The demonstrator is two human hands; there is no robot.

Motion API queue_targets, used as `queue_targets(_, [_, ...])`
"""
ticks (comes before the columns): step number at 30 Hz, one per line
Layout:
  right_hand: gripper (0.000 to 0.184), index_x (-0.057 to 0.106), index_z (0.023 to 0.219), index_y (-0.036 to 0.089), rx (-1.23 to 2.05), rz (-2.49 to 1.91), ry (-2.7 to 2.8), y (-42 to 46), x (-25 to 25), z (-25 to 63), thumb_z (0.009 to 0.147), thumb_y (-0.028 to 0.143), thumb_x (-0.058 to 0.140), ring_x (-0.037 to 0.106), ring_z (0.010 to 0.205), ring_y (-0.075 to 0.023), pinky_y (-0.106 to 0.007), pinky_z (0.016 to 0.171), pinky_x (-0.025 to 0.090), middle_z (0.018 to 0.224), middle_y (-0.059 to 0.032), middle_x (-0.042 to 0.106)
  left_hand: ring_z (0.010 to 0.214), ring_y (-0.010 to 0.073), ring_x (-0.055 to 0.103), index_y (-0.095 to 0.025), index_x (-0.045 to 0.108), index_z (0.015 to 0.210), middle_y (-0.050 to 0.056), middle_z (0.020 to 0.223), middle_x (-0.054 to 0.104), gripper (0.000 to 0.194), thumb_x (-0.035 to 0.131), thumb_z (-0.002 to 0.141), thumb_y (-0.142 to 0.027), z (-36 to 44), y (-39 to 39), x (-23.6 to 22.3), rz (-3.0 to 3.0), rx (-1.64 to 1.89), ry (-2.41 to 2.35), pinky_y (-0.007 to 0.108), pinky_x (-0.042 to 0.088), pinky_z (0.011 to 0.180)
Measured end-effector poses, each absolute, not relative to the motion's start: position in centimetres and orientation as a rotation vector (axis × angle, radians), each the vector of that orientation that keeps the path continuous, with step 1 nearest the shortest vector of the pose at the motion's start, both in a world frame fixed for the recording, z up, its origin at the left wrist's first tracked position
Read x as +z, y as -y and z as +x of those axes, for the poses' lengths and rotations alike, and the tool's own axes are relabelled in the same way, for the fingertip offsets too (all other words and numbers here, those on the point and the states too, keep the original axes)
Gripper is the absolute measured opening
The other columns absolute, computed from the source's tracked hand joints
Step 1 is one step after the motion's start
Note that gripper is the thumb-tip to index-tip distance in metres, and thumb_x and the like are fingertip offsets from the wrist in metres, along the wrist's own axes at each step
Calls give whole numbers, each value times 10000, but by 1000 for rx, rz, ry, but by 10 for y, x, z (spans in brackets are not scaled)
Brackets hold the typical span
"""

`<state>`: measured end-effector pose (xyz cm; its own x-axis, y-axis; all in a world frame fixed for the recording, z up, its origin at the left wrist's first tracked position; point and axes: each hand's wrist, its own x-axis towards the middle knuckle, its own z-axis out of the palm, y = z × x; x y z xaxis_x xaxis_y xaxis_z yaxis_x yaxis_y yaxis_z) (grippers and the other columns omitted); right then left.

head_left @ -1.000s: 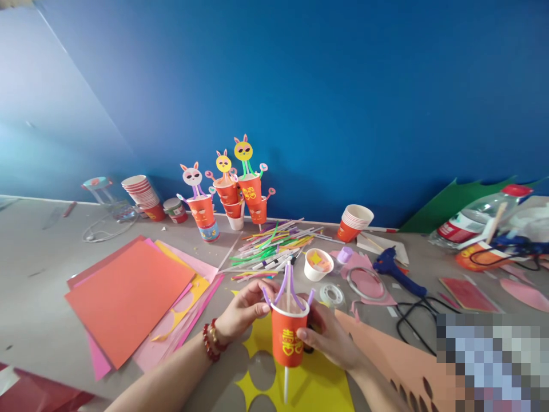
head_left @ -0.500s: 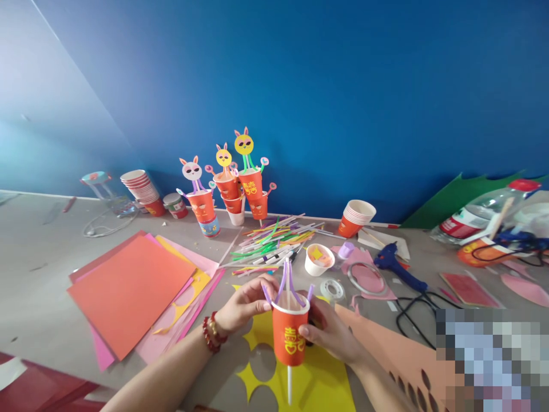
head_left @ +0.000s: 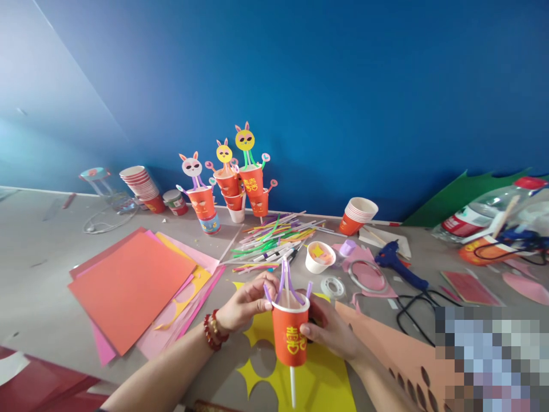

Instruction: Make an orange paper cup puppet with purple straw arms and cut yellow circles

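Observation:
A red paper cup (head_left: pixel 290 337) with yellow lettering is held upright between both hands. Thin purple strips (head_left: pixel 290 281) rise from its mouth and meet near the top, and two short ends stick out over the rim. A white stick (head_left: pixel 293 386) comes out of the cup's base. My right hand (head_left: pixel 331 331) is wrapped around the cup's right side, its thumb on the front and its fingers partly hidden behind. My left hand (head_left: pixel 249 303), with beaded bracelets at the wrist, is closed at the left rim beside a purple end. Cut yellow paper (head_left: pixel 319 380) lies beneath.
Three finished-looking rabbit-faced cup figures (head_left: pixel 201 203) stand by the wall. Colored strips (head_left: pixel 274 237) lie heaped in front. Orange paper sheets (head_left: pixel 132 286) are stacked left. To the right are a white cup of scraps (head_left: pixel 319 264), tape (head_left: pixel 333 287) and a blue glue gun (head_left: pixel 397 262) with its cord.
The cup's lower end and its white stick have swung slightly to the right. Both hands keep their hold in nearly the same place; the view has shifted a little.

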<state>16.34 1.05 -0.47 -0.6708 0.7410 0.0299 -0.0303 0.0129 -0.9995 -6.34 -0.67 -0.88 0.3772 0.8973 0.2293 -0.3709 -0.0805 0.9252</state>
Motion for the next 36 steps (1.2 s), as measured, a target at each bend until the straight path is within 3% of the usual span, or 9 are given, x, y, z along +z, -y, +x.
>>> queue_targets(13, [567, 632, 1051, 177, 1705, -752, 1734, -11, -13, 165, 766, 663, 691, 632, 917, -297, -390, 804, 540, 887, -80, 674, 898, 184, 467, -163, 632, 870, 58, 994, 491, 202, 724, 835, -339, -63, 8, -9, 1208, 1145, -565, 294, 389, 796])
queue_targets(32, [456, 624, 1017, 191, 1678, -745, 1735, -10, -11, 166, 790, 575, 715, 614, 799, -251, -400, 841, 519, 900, -77, 658, 930, 193, 516, -159, 642, 886, 76, 1059, 537, 181, 749, 814, -286, -61, 9, -11, 1090, 1183, -511, 310, 415, 835])
queue_targets(36, [550, 622, 1139, 182, 1642, -736, 1783, -11, -4, 165, 800, 610, 687, 622, 833, -270, -375, 786, 526, 974, -103, 676, 984, 222, 536, -164, 663, 935, 89, 1087, 553, 215, 762, 801, -298, -59, 9, -9, 1082, 1194, -505, 332, 432, 860])
